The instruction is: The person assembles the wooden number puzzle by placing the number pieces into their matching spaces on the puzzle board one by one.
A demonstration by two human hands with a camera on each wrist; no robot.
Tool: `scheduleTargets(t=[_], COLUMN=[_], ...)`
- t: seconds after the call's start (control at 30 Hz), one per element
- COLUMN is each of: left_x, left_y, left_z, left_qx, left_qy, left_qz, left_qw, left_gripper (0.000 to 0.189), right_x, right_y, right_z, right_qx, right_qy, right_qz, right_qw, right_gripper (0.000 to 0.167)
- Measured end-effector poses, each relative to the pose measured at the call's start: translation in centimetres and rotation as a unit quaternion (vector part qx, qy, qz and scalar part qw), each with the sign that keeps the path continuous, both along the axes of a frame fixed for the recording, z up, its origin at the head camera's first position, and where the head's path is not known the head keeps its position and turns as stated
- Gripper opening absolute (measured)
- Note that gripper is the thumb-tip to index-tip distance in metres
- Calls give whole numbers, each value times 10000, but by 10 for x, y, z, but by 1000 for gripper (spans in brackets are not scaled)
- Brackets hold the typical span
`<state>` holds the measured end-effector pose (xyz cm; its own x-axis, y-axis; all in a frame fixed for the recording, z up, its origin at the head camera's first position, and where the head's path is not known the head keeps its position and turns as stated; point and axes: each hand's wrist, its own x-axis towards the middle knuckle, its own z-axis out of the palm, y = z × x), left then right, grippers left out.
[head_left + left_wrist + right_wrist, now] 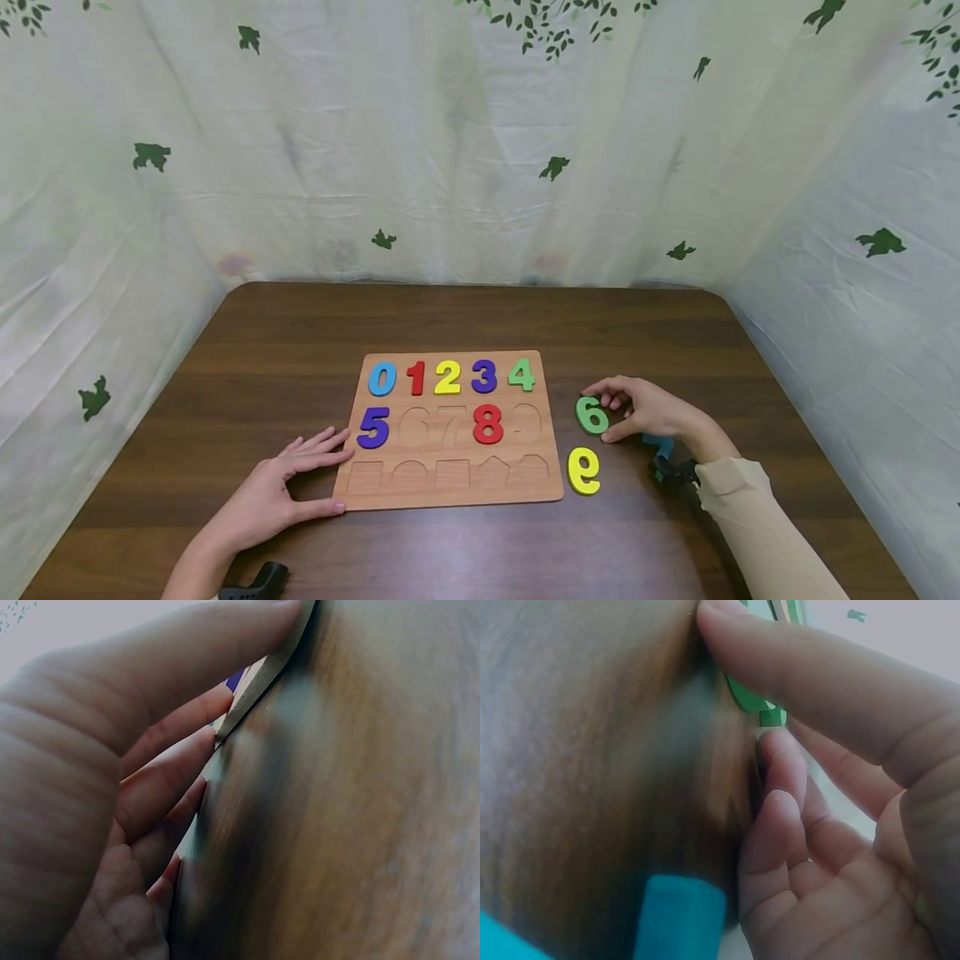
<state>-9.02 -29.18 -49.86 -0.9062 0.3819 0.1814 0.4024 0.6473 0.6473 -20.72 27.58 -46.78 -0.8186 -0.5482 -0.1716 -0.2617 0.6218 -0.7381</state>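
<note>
Head view shows the right hand pinching the green six right of the board, the left hand straight-fingered at its left edge, though a low sideways move could drag the blue piece underneath.

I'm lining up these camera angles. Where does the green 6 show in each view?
Head: the green 6 is just right of the number board, pinched by the right hand.
Left wrist: not in it.
Right wrist: near the top, slightly right of centre, partly hidden by the thumb.
Shared landmark: the brown tabletop, under the board in head, at right in left wrist, at left in right wrist.
</note>
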Motion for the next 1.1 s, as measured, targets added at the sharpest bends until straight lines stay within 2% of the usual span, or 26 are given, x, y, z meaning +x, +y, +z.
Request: scheduleTargets(t=[0.3,0.6,0.8,1.1], left_x=[1,0,1,0], left_y=[-2,1,1,1], left_z=[0,0,0,-1], left_qx=[-42,-31,-48,-88], left_qy=[127,15,61,26], left_qz=[8,16,13,67], left_qw=[9999,10000,10000,9999], left_gripper=[65,65,66,66], right_x=[-1,1,3,12], right_y=[-3,-7,-18,-54], right_z=[-4,-1,7,29], right_qx=[99,173,114,-102], right_qy=[221,207,453,797], right_qz=[-143,-758,-962,-900], right_qw=[9996,9968,9943,9927], right_gripper=[57,61,63,62])
